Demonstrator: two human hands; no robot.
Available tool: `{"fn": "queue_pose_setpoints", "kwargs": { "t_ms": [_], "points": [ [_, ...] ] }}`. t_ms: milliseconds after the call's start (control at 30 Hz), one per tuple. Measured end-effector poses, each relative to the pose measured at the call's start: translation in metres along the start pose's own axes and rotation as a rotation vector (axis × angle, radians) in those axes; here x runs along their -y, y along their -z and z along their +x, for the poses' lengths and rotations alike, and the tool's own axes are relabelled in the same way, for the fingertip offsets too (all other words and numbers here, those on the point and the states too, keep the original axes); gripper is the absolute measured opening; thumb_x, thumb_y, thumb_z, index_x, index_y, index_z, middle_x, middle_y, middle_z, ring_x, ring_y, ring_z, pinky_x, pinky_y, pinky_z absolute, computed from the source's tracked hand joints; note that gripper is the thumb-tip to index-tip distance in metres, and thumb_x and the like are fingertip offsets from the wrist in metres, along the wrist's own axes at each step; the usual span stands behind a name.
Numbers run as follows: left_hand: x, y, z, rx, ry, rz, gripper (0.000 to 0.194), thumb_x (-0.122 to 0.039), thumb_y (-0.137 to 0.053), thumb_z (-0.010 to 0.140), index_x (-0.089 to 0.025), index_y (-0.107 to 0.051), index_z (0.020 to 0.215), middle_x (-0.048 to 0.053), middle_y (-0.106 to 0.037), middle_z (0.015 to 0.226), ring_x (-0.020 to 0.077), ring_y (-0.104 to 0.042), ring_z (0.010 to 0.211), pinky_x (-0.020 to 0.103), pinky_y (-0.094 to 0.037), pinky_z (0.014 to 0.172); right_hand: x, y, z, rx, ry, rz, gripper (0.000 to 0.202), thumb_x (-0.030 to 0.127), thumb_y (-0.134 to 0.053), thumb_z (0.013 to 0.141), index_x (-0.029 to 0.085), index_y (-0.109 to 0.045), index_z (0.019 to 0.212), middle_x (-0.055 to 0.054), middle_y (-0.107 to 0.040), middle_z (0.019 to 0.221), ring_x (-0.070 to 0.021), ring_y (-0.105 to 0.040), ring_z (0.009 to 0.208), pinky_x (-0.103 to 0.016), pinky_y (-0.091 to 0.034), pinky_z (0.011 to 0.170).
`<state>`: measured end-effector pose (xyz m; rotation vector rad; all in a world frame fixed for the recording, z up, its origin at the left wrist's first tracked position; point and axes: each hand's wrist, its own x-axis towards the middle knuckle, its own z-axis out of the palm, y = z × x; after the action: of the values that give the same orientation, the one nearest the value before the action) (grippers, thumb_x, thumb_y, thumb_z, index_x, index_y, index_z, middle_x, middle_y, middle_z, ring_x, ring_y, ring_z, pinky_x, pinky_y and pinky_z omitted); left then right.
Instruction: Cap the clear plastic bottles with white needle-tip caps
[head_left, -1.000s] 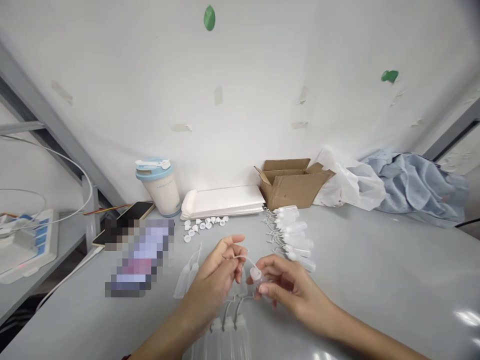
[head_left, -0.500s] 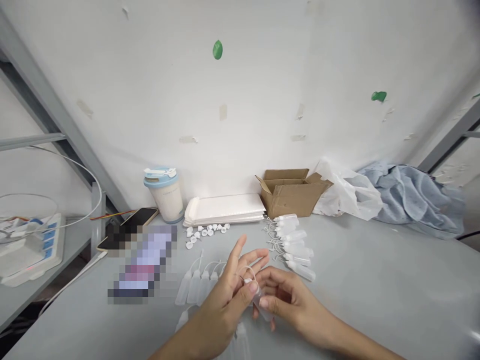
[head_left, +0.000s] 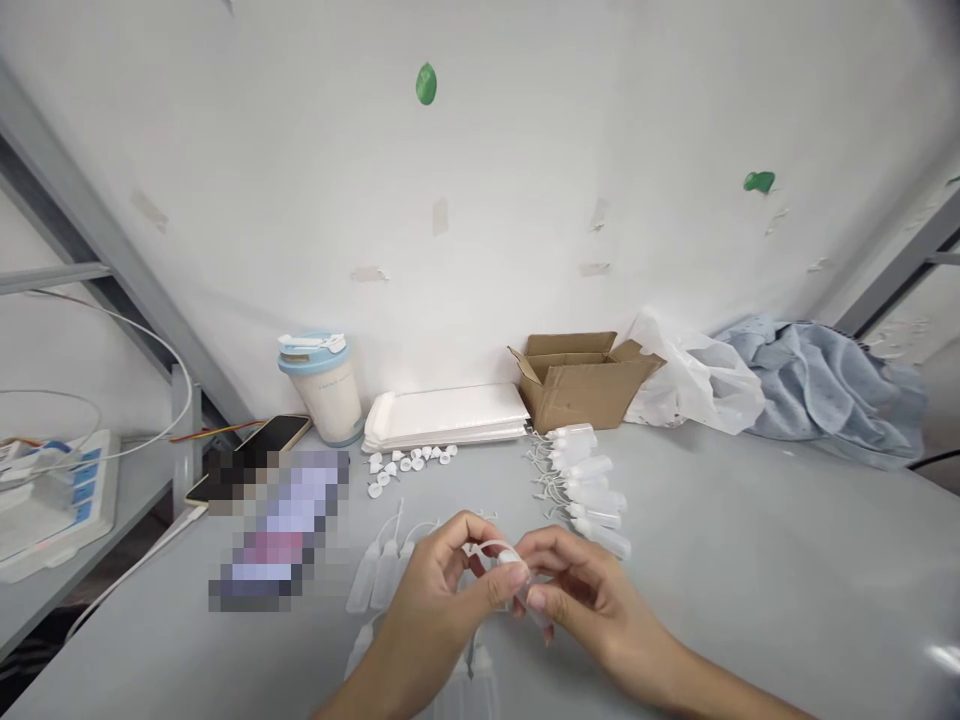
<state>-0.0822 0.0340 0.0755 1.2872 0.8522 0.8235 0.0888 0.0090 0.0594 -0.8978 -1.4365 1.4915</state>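
Observation:
Between my hands is a small translucent squeeze bottle (head_left: pixel 523 592), tilted, with a white cap (head_left: pixel 507 557) and a thin strap curving over its top. My left hand (head_left: pixel 442 610) pinches at the cap end, thumb on top and fingers curled behind. Lower down, my right hand (head_left: pixel 585 600) grips the bottle's body between thumb and fingers. Similar bottles (head_left: pixel 365 577) lie in rows to the left and below, partly hidden by my left hand and forearm. On the right, several more bottles (head_left: pixel 589 490) lie in a column with their straps pointing left.
Loose white caps (head_left: pixel 409 463) lie before a stack of white padded envelopes (head_left: pixel 450 415). Behind stand a cup (head_left: pixel 330 395), an open cardboard box (head_left: pixel 589 390), a plastic bag (head_left: pixel 697 380) and blue cloth (head_left: pixel 825 390). Left are a phone (head_left: pixel 281 435), a pixelated device (head_left: pixel 281 540) and a power strip (head_left: pixel 67 500).
My left fingers, stretched out before, have curled in around the cap end of the bottle. The right hand keeps its grip on the body. The camera view has shifted slightly.

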Motion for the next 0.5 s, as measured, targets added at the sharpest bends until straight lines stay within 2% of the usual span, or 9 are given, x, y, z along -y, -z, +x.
{"fn": "queue_pose_setpoints", "kwargs": {
  "t_ms": [133,267,400,500],
  "points": [
    [-0.0041,0.0027,0.003,0.025,-0.038,0.028,0.016,-0.031,-0.065,0.077,-0.017,-0.059,0.078,-0.001,-0.059,0.07,0.0162,-0.06,0.066,0.032,-0.047,0.07,0.0004,0.0006,-0.0016,-0.024,-0.017,0.008,0.024,0.038,-0.055,0.088,0.022,-0.045,0.103,-0.002,-0.063,0.083,-0.0116,-0.055,0.071,-0.021,-0.039,0.056],
    [-0.0058,0.0054,0.0067,0.077,-0.061,0.039,0.011,-0.026,-0.064,0.077,-0.016,-0.063,0.084,0.0,-0.06,0.075,0.0162,-0.06,0.071,0.031,-0.048,0.07,0.0007,0.0025,-0.0002,0.009,-0.022,0.026,0.028,0.042,-0.052,0.089,0.021,-0.043,0.105,-0.001,-0.059,0.08,-0.0097,-0.051,0.066,-0.02,-0.033,0.052],
    [-0.0037,0.006,0.0067,0.013,-0.041,0.027,0.022,-0.023,-0.063,0.077,-0.018,-0.056,0.098,0.001,-0.062,0.084,0.015,-0.06,0.071,0.031,-0.048,0.073,-0.0008,0.004,0.0038,0.014,-0.033,0.079,0.031,0.045,-0.051,0.088,0.021,-0.04,0.103,0.002,-0.055,0.072,-0.0089,-0.047,0.06,-0.019,-0.029,0.048],
    [-0.0018,0.0064,0.0061,0.003,-0.04,0.034,0.027,-0.023,-0.064,0.076,-0.019,-0.053,0.102,0.003,-0.063,0.091,0.0154,-0.061,0.073,0.031,-0.049,0.074,-0.003,0.0042,0.0045,0.004,-0.039,0.078,0.031,0.044,-0.05,0.089,0.021,-0.039,0.105,0.001,-0.056,0.074,-0.0085,-0.045,0.058,-0.019,-0.029,0.048]
  ]
}}
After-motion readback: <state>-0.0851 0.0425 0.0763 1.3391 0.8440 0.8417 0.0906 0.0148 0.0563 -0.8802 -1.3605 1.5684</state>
